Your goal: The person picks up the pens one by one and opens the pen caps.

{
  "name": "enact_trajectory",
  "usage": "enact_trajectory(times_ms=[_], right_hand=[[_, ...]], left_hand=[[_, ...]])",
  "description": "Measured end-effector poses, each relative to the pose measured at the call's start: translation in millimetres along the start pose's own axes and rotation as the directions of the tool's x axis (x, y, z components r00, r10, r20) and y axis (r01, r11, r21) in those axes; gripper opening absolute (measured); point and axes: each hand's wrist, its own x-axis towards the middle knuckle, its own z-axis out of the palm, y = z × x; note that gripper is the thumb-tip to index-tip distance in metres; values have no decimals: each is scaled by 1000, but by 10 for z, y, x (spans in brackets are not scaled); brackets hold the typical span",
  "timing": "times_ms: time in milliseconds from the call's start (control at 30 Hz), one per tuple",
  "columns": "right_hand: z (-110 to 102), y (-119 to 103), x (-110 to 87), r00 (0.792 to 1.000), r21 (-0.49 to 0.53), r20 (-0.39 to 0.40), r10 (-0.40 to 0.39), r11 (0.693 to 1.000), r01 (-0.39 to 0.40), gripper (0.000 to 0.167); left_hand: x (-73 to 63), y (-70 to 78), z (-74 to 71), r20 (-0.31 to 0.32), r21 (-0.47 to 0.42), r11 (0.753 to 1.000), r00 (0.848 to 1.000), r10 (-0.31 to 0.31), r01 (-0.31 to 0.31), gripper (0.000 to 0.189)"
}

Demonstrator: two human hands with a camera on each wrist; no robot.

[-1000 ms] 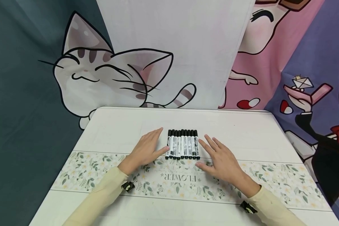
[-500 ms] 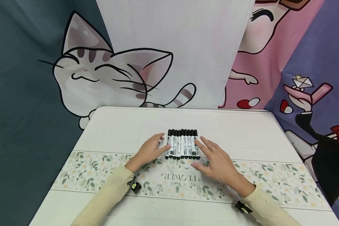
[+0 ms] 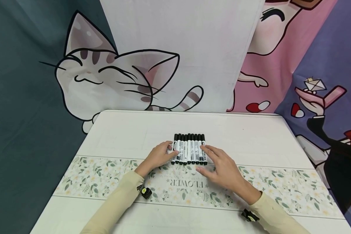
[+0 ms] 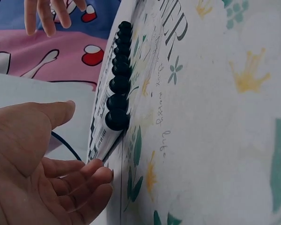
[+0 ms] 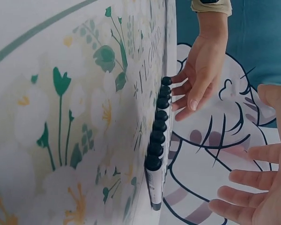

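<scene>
A row of several whiteboard markers point(image 3: 188, 149) with white barrels and black caps lies side by side on the table, caps toward the far edge. My left hand point(image 3: 159, 155) is at the row's left end, its fingers loosely bent beside the outermost marker point(image 4: 103, 143) and its thumb above the barrels. In the left wrist view the fingertips are close to that marker; whether they touch it I cannot tell. My right hand point(image 3: 223, 167) hovers by the right end with spread fingers and nothing held. The right wrist view shows its fingers point(image 5: 246, 201) apart from the markers.
The white table covering point(image 3: 128, 130) carries a floral band point(image 3: 87, 175) with the printed word FLOWER in front of the markers. Behind the table hang cartoon-printed curtains point(image 3: 216, 65). Dark devices point(image 3: 146, 193) sit on both wrists.
My left hand has moved right and closer to the row, its fingers bending more. The right hand has shifted slightly left. The markers look unmoved.
</scene>
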Motion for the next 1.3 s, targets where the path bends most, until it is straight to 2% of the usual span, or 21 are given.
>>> enact_trajectory(times_ms=[200, 400, 800, 1000, 1300], right_hand=[[34, 0, 9, 998, 29, -45, -39, 999, 40, 79], [68, -11, 15, 993, 70, -91, -74, 994, 80, 74], [95, -51, -4, 999, 179, -29, -28, 983, 33, 70], [122, -43, -1, 1000, 245, -19, -7, 969, 11, 67], [163, -25, 4, 999, 276, 11, -33, 961, 29, 67]], left_hand=[[49, -29, 36, -5, -61, 997, 999, -41, 41, 66], [83, -68, 68, 5, -99, 994, 999, -44, 45, 63], [111, -83, 112, -34, -39, 999, 999, -38, 37, 59], [118, -94, 94, -40, -32, 997, 997, -66, 65, 54], [101, -102, 40, -54, -12, 995, 994, -96, 96, 44]])
